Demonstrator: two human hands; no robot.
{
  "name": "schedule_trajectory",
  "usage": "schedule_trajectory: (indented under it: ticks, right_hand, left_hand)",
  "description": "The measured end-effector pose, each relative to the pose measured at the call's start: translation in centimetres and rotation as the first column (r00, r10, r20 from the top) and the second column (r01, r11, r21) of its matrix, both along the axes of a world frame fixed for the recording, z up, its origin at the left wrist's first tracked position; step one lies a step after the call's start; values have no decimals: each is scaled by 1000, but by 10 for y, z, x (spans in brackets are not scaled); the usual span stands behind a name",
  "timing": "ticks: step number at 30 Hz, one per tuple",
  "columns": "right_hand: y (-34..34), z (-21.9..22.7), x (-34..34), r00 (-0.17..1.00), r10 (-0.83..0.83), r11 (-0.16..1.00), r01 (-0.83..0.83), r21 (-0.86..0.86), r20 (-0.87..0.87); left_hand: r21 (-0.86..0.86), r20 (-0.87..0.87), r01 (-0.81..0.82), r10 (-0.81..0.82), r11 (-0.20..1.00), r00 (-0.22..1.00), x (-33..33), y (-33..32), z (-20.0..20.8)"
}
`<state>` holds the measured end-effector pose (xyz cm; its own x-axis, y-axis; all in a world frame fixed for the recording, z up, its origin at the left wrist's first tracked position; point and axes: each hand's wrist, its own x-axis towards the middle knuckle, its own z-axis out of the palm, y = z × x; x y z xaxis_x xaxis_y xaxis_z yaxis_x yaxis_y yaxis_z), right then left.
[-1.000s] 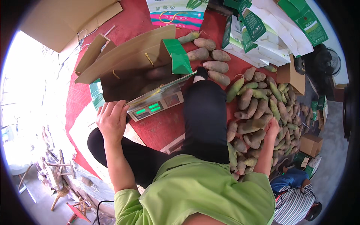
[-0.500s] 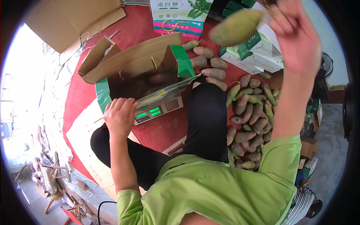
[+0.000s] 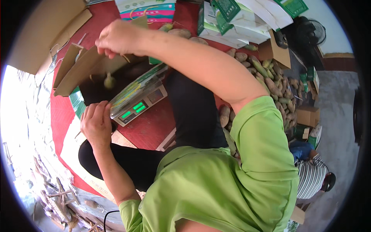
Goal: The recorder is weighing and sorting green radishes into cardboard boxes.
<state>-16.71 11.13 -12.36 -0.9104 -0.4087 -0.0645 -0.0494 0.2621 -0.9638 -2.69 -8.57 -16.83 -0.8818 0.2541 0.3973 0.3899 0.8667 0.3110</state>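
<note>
At the left stands a cardboard carton (image 3: pixel 75 74) with green corners, open at the top, on a scale (image 3: pixel 148 101) with lit green digits. My left hand (image 3: pixel 96 123) grips the carton's near flap, fingers over its edge. Above the carton's mouth is my right hand (image 3: pixel 121 38), its fingers loosely bent and holding nothing I can see. Below those fingers a green radish (image 3: pixel 109 81) shows inside the carton, apart from the hand. The carton's dark bottom is hard to make out. Several more radishes (image 3: pixel 274 87) lie heaped right of my knee.
Printed white-and-green cartons (image 3: pixel 247 33) stand at the back right. A pink-and-blue box (image 3: pixel 148 13) is at the far side. Past the heap are a black fan (image 3: pixel 311 31) and a small brown carton (image 3: pixel 308 116). Another person in a striped shirt (image 3: pixel 311 174) is at the lower right.
My right hand has swung left from the upper right to above the carton. The radish it held is now in the carton, out of the hand. My left hand stays on the flap.
</note>
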Motion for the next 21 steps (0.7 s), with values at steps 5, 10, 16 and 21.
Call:
schedule_trajectory:
  ticks: [5, 10, 16, 21]
  right_hand:
    - [88, 11, 23, 981, -191, 964, 179, -198, -43]
    - [194, -36, 90, 903, -419, 908, 419, 25, 98]
    - [265, -192, 196, 751, -644, 746, 574, 339, 146]
    - [290, -317, 302, 794, -604, 519, 320, 792, 76]
  left_hand:
    - [-19, 30, -23, 23, 1000, 999, 1, 4, -2]
    - [-8, 24, -39, 40, 999, 999, 0, 9, -2]
    - [8, 3, -16, 16, 1000, 1000, -1, 4, -14]
    - [-15, -52, 18, -19, 1000, 998, -4, -1, -19]
